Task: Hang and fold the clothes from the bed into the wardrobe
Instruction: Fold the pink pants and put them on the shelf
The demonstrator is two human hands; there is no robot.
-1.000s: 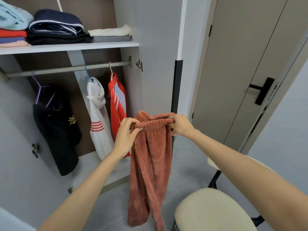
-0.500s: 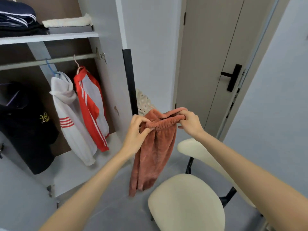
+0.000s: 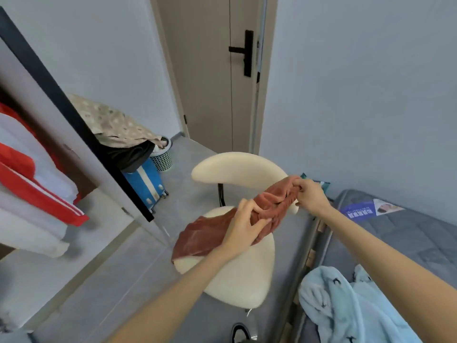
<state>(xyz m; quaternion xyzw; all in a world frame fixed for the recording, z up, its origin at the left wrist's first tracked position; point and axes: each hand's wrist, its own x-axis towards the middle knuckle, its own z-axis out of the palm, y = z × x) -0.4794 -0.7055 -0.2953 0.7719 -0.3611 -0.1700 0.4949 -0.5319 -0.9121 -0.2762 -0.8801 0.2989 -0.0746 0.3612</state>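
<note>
Meanwhile, a pale-blue garment (image 3: 346,310) lies on the bed (image 3: 408,241), near right; beyond, left hand (image 3: 243,225) and right hand (image 3: 309,195), each grip clamped on the rust trousers (image 3: 202,236), hold them across the chair seat (image 3: 242,280), where slack legs may slide floorward.

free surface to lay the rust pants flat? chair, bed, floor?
Chair seat: near half bare; the trousers drape its far left part. Mattress: bare strip between printed label and light blue garment. Floor between wardrobe door and seat: bare. Crowded: corner behind that door, with suitcase, basket, piled cloth.
</note>
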